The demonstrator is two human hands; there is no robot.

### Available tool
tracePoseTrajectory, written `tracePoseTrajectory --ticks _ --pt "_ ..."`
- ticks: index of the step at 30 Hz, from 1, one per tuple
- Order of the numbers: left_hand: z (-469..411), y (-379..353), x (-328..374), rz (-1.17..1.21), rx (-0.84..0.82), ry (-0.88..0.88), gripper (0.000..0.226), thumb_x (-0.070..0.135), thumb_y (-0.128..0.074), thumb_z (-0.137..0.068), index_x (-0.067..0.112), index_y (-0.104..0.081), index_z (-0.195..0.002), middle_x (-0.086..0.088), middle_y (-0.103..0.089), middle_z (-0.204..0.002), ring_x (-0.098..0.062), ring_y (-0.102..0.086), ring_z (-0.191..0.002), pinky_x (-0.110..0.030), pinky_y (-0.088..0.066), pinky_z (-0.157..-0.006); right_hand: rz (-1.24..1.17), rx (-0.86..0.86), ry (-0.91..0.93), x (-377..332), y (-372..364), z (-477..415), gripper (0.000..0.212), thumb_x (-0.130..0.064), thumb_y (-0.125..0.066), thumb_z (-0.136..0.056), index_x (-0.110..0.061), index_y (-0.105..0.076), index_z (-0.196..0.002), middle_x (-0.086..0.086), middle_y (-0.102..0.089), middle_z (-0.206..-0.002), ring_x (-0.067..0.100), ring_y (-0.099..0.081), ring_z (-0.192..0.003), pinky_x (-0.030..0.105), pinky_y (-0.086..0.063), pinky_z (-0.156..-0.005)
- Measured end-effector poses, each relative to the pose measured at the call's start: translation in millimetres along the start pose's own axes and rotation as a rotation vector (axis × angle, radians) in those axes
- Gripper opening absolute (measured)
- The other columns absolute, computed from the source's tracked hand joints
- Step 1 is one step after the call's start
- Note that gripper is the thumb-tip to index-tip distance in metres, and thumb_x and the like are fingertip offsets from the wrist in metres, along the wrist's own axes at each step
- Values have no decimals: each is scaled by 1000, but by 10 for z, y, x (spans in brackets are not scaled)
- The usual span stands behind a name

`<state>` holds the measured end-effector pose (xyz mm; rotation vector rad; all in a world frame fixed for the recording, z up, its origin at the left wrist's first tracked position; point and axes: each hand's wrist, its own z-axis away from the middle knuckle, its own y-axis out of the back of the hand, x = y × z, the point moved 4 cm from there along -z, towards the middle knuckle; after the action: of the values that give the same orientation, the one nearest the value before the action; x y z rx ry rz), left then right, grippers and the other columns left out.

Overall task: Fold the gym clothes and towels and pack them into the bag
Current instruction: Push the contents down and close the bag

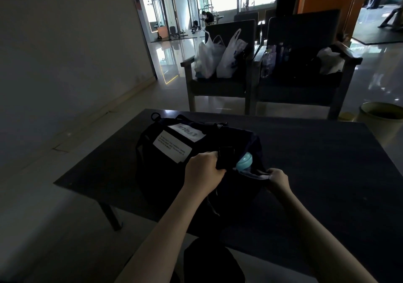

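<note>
The bag (159,173) was set on the dark surface (316,162), toward its left end, with two white labels facing up. The left hand (204,169) was closed round a dark strap (224,157) at the top of the bag. The right hand (278,179) was pinched on the rim of the opening at the bag's right side. A pale blue bottle (244,162) was seen inside the opening, between the hands. Other contents could not be told in the dark interior. White plastic bags (209,56) were carried on a chair (220,86) beyond the surface.

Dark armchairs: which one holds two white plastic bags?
The left dark armchair, seating both white plastic bags; the right dark armchair holds clear plastic bottles.
</note>
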<state>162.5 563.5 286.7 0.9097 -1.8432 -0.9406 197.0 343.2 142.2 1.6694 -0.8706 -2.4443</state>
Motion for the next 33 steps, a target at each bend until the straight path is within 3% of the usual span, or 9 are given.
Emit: tracePoseTrajectory --ticks 9,15,21,24,28,31,33 --pt "-18 -57 74 -22 9 -22 11 26 -65 -81 16 -66 -85 0 -69 -85 -20 -65 -82 -22 -36 -62 224 17 -96 -70 -89 -28 17 -6 -47 -92 -12 -51 -77 8 -62 -85 23 -63 -76 31 -47 -61" --pt "-25 -60 32 -21 3 -10 11 28 -64 -81 17 -64 -83 2 -68 -82 -19 -65 -80 -23 -38 -62 139 -20 -114 -145 -62 -65 26 -6 -48 -94 -9 -52 -68 5 -59 -63 16 -58 -50 22 -42 -38" --pt "-20 -58 38 -18 -8 -15 10 26 -64 -81 16 -63 -81 1 -67 -81 -20 -64 -78 -24 -37 -61 233 19 -117 -201 -104 -78 24 -4 -42 -94 -7 -53 -74 8 -60 -73 20 -60 -61 31 -49 -56" --pt "-25 -73 46 -20 -4 -19 10 26 -63 -81 16 -62 -79 1 -67 -81 -20 -64 -78 -24 -37 -61 144 -7 -123 -148 -102 -81 20 -6 -45 -94 -5 -56 -76 9 -61 -75 20 -60 -60 27 -50 -51" --pt "-25 -74 16 -18 -1 -1 12 28 -64 -81 16 -64 -81 1 -67 -80 -20 -64 -77 -24 -36 -60 42 -31 -104 -89 -53 -68 29 -4 -62 -88 -10 -47 -63 3 -53 -63 12 -50 -48 11 -31 -28" --pt "-21 -79 23 -5 -3 0 12 27 -65 -80 16 -66 -83 1 -67 -80 -21 -65 -78 -24 -40 -61 -22 -42 -103 -52 -47 -84 34 1 -58 -89 -13 -45 -60 5 -56 -66 9 -48 -49 10 -33 -30" --pt "-18 -80 38 -9 0 1 12 27 -65 -80 16 -66 -83 1 -68 -81 -21 -65 -79 -24 -40 -62 -56 -75 -129 -41 -49 -74 26 1 -55 -90 -7 -51 -65 5 -58 -70 9 -50 -52 10 -41 -36"
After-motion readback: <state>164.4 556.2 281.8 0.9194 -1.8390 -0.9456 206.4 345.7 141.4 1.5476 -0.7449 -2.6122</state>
